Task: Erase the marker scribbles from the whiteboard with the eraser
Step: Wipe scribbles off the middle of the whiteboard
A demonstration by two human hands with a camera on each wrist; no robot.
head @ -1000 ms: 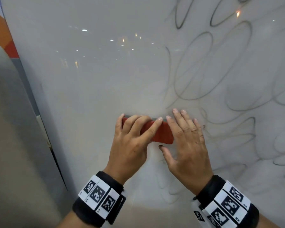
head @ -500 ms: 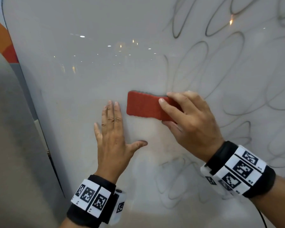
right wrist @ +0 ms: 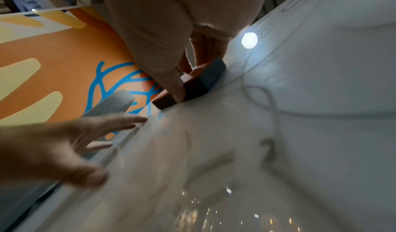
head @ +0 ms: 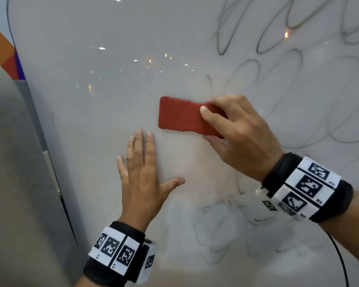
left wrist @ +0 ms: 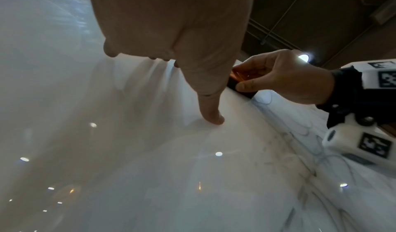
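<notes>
A red eraser [head: 180, 115] lies flat against the whiteboard [head: 112, 90]; my right hand [head: 234, 131] grips its right end, thumb on the red back and fingers curled over the top edge. In the right wrist view the eraser [right wrist: 201, 83] shows its dark felt face on the board. My left hand [head: 143, 168] presses flat on the board just below and left of the eraser, fingers straight, thumb spread. Grey marker scribbles [head: 298, 79] loop across the board's right side, and fainter scribbles [head: 236, 230] sit below the hands.
The board's left edge [head: 56, 183] borders a grey panel [head: 13, 183]. An orange and blue patterned wall [right wrist: 53, 62] lies beyond that edge. A thin black cable [head: 340, 259] hangs from my right wrist band.
A second ago both hands were on the eraser. My left hand has let go and settled flat on the board, while my right hand has carried the eraser up and slightly right.
</notes>
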